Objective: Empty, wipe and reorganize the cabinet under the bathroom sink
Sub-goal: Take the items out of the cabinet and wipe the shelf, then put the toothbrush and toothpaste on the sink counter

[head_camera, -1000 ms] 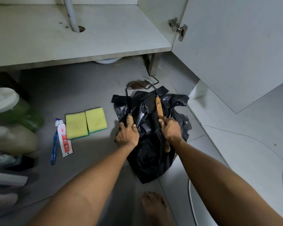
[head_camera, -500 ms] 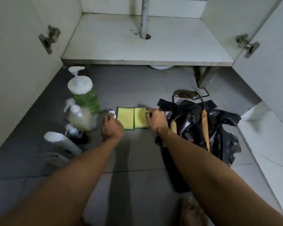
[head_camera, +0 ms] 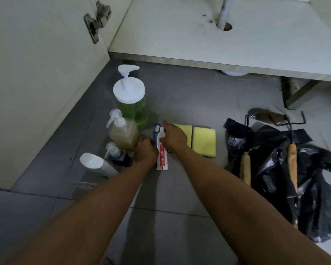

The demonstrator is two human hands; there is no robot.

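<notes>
The open cabinet's white floor (head_camera: pixel 180 31) is bare except for a drain pipe (head_camera: pixel 224 12) passing through a hole. On the grey floor tiles in front lie a blue toothbrush (head_camera: pixel 156 130) and a white and red toothpaste tube (head_camera: pixel 161 156), side by side. My left hand (head_camera: pixel 145 152) is curled over the toothbrush's handle. My right hand (head_camera: pixel 175 138) lies over the left one of two yellow sponges (head_camera: pixel 203 142). Its thumb touches the tube's cap end and its forefinger points straight past it.
Left of my hands stand a green pump bottle (head_camera: pixel 131 104), a beige pump bottle (head_camera: pixel 123 132), a small dark pump bottle (head_camera: pixel 116 155) and a lying white tube (head_camera: pixel 97 164). A black plastic bag (head_camera: pixel 275 169) with wooden-handled tools (head_camera: pixel 292 161) lies right. The open left door (head_camera: pixel 36 73) borders the bottles.
Both hands left the black bag and moved left. The left hand settled on the toothbrush; the right hand shifted from the sponge to the toothpaste tube. The view swung left and closer.
</notes>
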